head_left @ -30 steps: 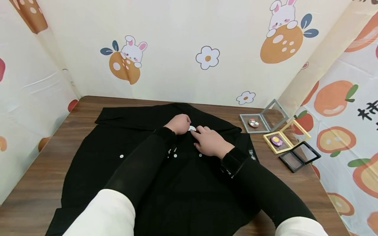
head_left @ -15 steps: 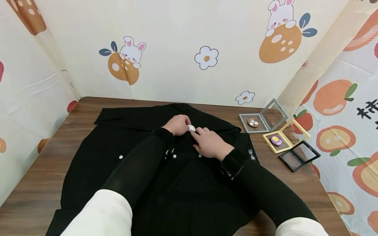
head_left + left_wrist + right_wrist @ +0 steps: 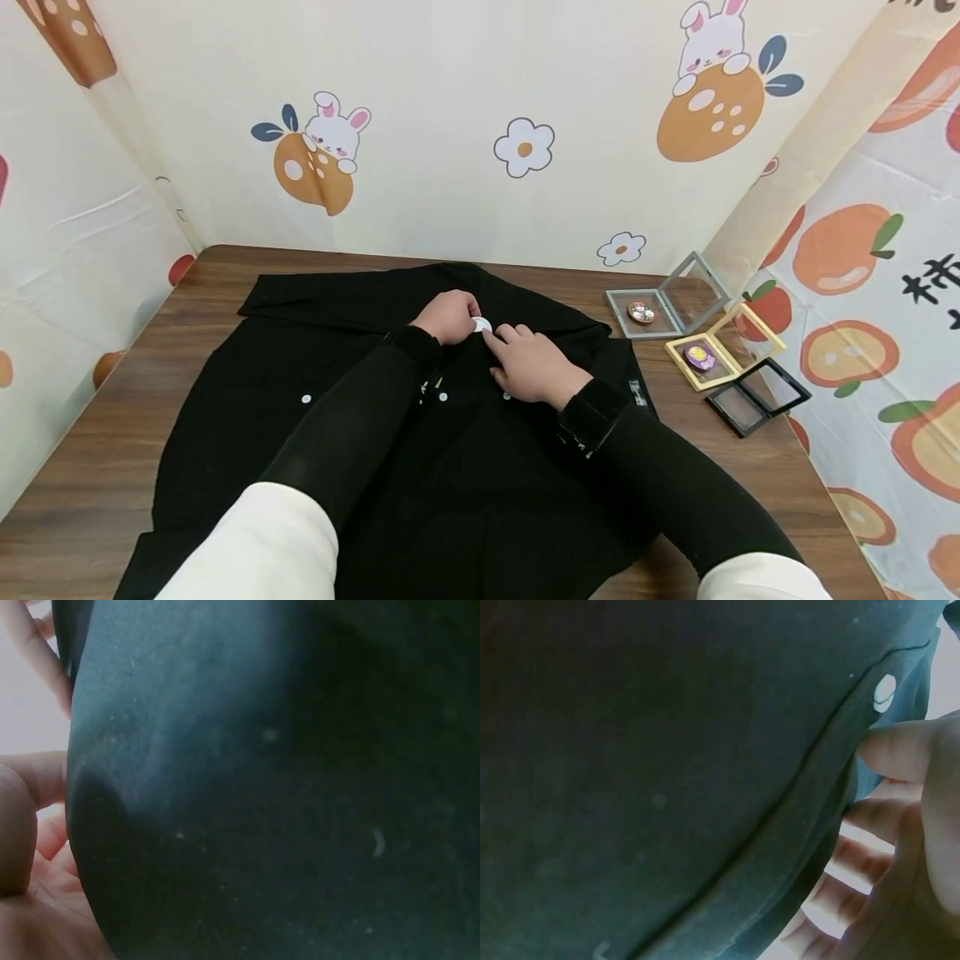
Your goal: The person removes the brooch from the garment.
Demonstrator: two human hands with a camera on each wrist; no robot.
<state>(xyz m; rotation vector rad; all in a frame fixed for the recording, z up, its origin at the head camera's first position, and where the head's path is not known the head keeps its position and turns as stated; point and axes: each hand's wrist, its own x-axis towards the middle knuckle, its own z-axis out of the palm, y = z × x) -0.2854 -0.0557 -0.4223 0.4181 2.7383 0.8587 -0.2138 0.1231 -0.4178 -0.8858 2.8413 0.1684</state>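
A black button shirt (image 3: 480,467) lies spread over the wooden table. Near its top middle my two hands meet at a small round white badge-like disc (image 3: 482,324), partly covered by fingers. My left hand (image 3: 447,317) has curled fingers and pinches the disc's left edge. From the right, my right hand (image 3: 536,362) pinches the shirt, a fingertip at the disc's lower edge. In the right wrist view, its thumb (image 3: 900,750) lies on one side of the cloth edge, with other fingers behind it, close to a white button-like spot (image 3: 885,693). Cloth fills most of the left wrist view.
Three hinged clear-windowed boxes stand open at the table's right: a grey one (image 3: 632,333) with a round badge (image 3: 641,312), a yellow one (image 3: 701,383) with a purple badge (image 3: 699,357), and a black one (image 3: 738,429). Patterned cloth walls enclose the table (image 3: 82,467).
The white disc has shifted very slightly left along with my left fingers. Otherwise both hands and the shirt stay nearly still.
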